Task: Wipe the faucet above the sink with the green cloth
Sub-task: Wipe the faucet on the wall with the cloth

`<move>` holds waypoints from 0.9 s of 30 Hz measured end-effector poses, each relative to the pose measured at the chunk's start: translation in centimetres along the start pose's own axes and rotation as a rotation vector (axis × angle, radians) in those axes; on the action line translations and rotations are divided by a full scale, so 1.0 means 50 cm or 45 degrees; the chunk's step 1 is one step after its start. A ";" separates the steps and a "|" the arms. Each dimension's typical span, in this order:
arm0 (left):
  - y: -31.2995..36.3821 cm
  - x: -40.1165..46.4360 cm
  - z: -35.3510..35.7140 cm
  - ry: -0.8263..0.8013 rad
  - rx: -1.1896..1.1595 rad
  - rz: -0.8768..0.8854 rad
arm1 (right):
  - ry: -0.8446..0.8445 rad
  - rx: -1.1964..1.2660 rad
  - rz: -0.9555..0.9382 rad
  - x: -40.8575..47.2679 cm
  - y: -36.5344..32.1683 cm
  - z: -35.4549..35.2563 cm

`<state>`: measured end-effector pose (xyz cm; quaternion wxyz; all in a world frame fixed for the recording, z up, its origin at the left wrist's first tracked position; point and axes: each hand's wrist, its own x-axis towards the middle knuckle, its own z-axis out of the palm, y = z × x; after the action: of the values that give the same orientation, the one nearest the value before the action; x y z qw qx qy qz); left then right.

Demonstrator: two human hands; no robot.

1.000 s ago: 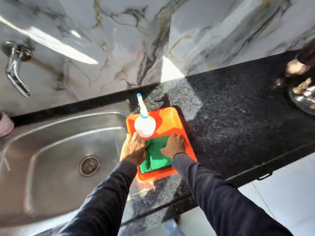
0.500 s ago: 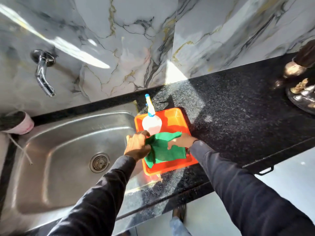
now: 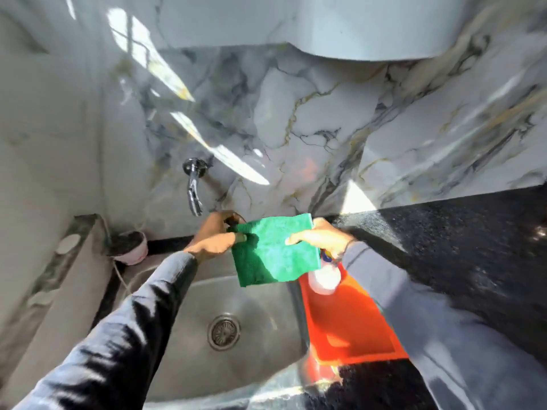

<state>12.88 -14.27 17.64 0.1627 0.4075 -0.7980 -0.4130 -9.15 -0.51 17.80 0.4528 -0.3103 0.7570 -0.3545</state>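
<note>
The green cloth (image 3: 273, 253) hangs spread out in the air above the back of the steel sink (image 3: 192, 335). My left hand (image 3: 214, 236) pinches its left edge and my right hand (image 3: 321, 235) grips its upper right corner. The chrome faucet (image 3: 194, 184) juts from the marble wall, up and to the left of my left hand, a short gap away. Nothing touches the faucet.
An orange tray (image 3: 346, 324) lies on the black granite counter (image 3: 458, 261) right of the sink, with a white spray bottle (image 3: 324, 278) partly hidden under my right wrist. A pink cup (image 3: 131, 247) stands at the sink's back left corner. The drain (image 3: 223, 331) is mid-basin.
Both hands lifted the green cloth out of the orange tray and carried it left and up over the sink, unfolding it. The view has swung left toward the faucet.
</note>
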 end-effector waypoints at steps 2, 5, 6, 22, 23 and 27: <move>-0.005 0.023 -0.078 0.142 -0.081 0.012 | 0.063 0.039 -0.052 0.026 -0.057 0.032; -0.016 0.061 -0.175 0.352 -0.153 0.020 | 0.107 0.150 -0.098 0.074 -0.162 0.086; -0.022 0.079 -0.206 0.413 -0.148 0.010 | 0.133 0.164 -0.094 0.096 -0.194 0.103; -0.146 0.333 -0.372 0.844 0.268 -0.179 | 0.922 -0.289 -0.449 0.374 -0.412 0.311; -0.152 0.332 -0.371 0.837 0.250 -0.192 | 0.997 -0.407 -0.572 0.364 -0.402 0.323; -0.164 0.330 -0.372 0.785 0.224 -0.207 | 0.613 -0.600 -0.463 0.345 -0.404 0.380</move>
<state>18.07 -39.68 21.12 0.3273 0.5881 -0.7087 -0.2115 4.20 -30.26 19.85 0.1079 -0.4429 0.8351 -0.3079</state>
